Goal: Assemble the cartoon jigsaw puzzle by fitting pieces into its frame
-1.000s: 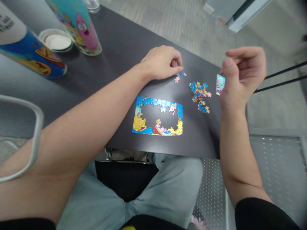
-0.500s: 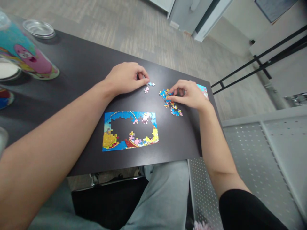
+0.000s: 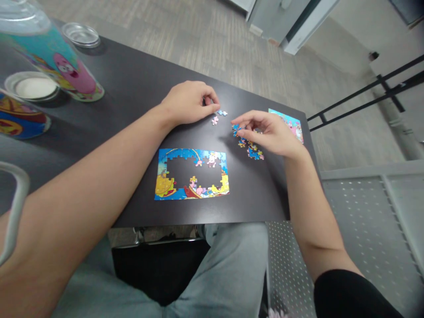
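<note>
A partly assembled jigsaw puzzle (image 3: 165, 193) lies on the dark table, its border joined around a bare middle. Behind it my left hand (image 3: 192, 101) rests on the tabletop, fingers curled and thumb against index finger. Whatever they pinch is hidden. Just beside those fingertips lie a light blue puzzle piece (image 3: 222, 113) and a pink puzzle piece (image 3: 215, 120). My right hand (image 3: 265, 130) hovers over a loose heap of puzzle pieces (image 3: 255, 153); a blue puzzle piece (image 3: 236, 128) shows between its thumb and index finger. The hand covers part of the heap.
A picture card (image 3: 294, 126) lies at the table's far right corner, partly behind my right hand. On the left stand a tall cartoon-printed can (image 3: 71, 75), a second can (image 3: 20, 117) and metal lids (image 3: 81, 35). A pale curved handle (image 3: 16, 212) is at the left edge.
The view has shifted, so everything sits further right. My right hand has moved slightly left over the heap, and a shadow now shows beside it. My left hand stays by the two pieces.
</note>
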Available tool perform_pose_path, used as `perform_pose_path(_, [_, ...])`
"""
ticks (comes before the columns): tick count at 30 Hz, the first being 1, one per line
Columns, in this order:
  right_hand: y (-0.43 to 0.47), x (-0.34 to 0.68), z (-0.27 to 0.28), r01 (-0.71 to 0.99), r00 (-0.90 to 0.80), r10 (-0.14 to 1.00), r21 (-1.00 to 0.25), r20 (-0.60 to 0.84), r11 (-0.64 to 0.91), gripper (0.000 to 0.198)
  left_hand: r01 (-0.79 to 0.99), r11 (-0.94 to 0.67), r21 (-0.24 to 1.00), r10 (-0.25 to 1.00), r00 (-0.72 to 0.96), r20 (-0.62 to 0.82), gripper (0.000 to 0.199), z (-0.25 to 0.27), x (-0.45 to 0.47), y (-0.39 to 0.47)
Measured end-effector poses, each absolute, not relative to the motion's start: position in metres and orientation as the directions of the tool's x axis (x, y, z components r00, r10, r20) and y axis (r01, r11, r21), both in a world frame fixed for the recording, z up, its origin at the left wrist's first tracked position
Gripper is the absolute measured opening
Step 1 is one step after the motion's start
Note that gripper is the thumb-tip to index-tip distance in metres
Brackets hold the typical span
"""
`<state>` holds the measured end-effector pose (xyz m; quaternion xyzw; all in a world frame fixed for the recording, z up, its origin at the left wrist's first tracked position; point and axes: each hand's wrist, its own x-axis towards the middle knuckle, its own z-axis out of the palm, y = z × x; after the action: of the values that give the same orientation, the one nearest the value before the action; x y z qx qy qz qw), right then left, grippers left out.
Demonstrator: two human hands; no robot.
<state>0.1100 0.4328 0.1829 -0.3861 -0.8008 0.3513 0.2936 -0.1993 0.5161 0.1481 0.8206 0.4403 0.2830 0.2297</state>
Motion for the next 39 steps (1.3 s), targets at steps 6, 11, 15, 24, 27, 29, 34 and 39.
perform_pose_path(6, [0.394,0.056,0.189,0.151,-0.697,0.680,-0.881,0.226,0.448,0.006,0.600,-0.473,0.645,0.871,0.430,0.239,0.033,0.148,-0.194,0.511])
perform_pose_path(11, [0.371,0.026,0.186,0.144,-0.751,0.583,-0.784,0.311,0.604,0.028,0.611,-0.479,0.630,0.867,0.440,0.232,0.032,0.151,-0.192,0.508])
perform_pose_path(15, [0.358,0.009,0.183,0.164,-0.781,0.567,-0.789,0.263,0.592,0.018,0.605,-0.479,0.636,0.867,0.439,0.236,0.029,0.153,-0.192,0.506])
perform_pose_path(24, [0.343,-0.006,0.184,0.345,-0.754,0.644,-0.755,0.131,0.558,0.005,0.585,-0.492,0.645,0.862,0.434,0.264,0.026,0.156,-0.190,0.500])
perform_pose_path(27, [0.342,-0.005,0.182,0.381,-0.748,0.655,-0.737,0.110,0.558,0.002,0.587,-0.491,0.644,0.862,0.435,0.261,0.023,0.156,-0.188,0.501])
perform_pose_path(29, [0.343,-0.005,0.180,0.386,-0.755,0.646,-0.716,0.117,0.581,0.003,0.588,-0.493,0.641,0.861,0.434,0.265,0.022,0.155,-0.188,0.501])
perform_pose_path(34, [0.346,-0.006,0.177,0.321,-0.770,0.604,-0.691,0.207,0.647,0.004,0.578,-0.501,0.645,0.858,0.431,0.281,0.022,0.156,-0.188,0.500])
perform_pose_path(39, [0.348,-0.004,0.177,0.384,-0.777,0.610,-0.649,0.158,0.657,0.003,0.568,-0.505,0.650,0.856,0.426,0.293,0.020,0.155,-0.187,0.501])
